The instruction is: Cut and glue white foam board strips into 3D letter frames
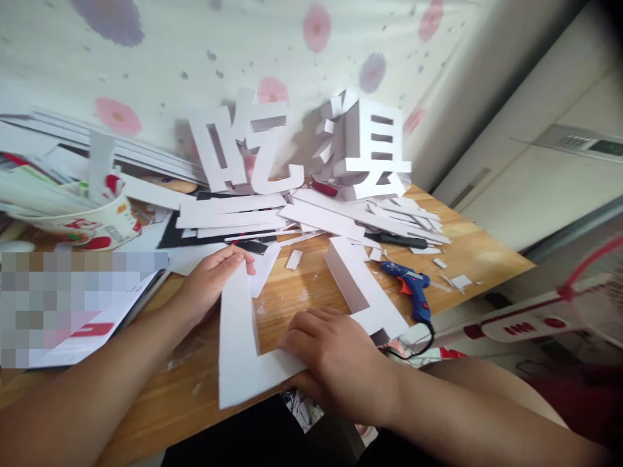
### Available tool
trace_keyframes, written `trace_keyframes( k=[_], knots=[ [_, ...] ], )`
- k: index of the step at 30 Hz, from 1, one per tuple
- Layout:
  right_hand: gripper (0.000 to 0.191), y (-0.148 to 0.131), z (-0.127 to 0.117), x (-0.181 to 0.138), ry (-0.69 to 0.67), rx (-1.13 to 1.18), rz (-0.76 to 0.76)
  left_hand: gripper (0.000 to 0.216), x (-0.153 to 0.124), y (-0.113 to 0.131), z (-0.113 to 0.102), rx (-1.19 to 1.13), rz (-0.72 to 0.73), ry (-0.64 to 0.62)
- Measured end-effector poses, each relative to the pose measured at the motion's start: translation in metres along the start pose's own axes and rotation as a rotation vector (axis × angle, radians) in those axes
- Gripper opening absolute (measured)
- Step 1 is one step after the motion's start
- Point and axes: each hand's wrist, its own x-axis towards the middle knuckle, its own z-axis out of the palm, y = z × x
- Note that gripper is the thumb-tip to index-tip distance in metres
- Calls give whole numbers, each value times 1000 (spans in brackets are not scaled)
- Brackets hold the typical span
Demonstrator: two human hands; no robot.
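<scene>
A white foam-board letter piece [238, 350] with thick side walls lies at the table's front edge, its bottom bar reaching right. My left hand [219, 275] is closed round the top end of its left upright. Over the bottom bar is my right hand [335, 363], fingers on top and thumb underneath, gripping it. Just beyond the right hand is another white angled foam-board section [353, 279]; whether it joins the held piece is hidden by that hand. A blue hot glue gun [411, 285] with an orange trigger lies to the right, its black cord trailing off.
Two white three-dimensional characters [267, 149] [377, 143] stand at the back against the patterned wall covering. White strips [233, 211] are piled before them, with small scraps around. A paper bucket [97, 224] stands left. An electric racket [520, 324] is off the table's right side.
</scene>
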Motion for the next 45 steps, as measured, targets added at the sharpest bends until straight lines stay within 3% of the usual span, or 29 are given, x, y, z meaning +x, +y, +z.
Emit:
trace_keyframes(
  k=[4, 8, 22, 25, 30, 32, 33, 35, 39, 45],
  knots=[
    [20, 1, -2, -2, 21, -51, -1, 29, 0, 2, 0, -14, -103, 32],
    [11, -2, -7, -3, 4, -100, 2, 31, 0, 3, 3, -13, -158, 69],
    [21, 1, 7, 6, -5, -96, -17, 39, 5, -4, 0, -44, -137, 97],
    [27, 0, 4, 4, -15, -81, -18, 41, 6, -5, 0, -25, -49, 150],
    [20, -3, -3, -1, -27, -58, 24, 22, -27, 15, -9, 118, 311, 494],
    [19, -3, -3, -1, -24, -38, 29, 13, -56, 28, -4, 491, 511, 366],
    [19, -3, -2, -1, -17, -32, 27, 12, -70, 34, 2, 659, 633, 185],
    [18, -4, 0, 0, 0, -29, 24, 29, -92, 38, 18, 888, 745, -62],
    [23, -7, 0, 0, 7, -42, 32, 46, -108, 28, 46, 967, 681, -97],
    [25, -5, 0, -3, 22, -40, 6, 43, -112, 24, 52, 1000, 537, -65]
  ],
)
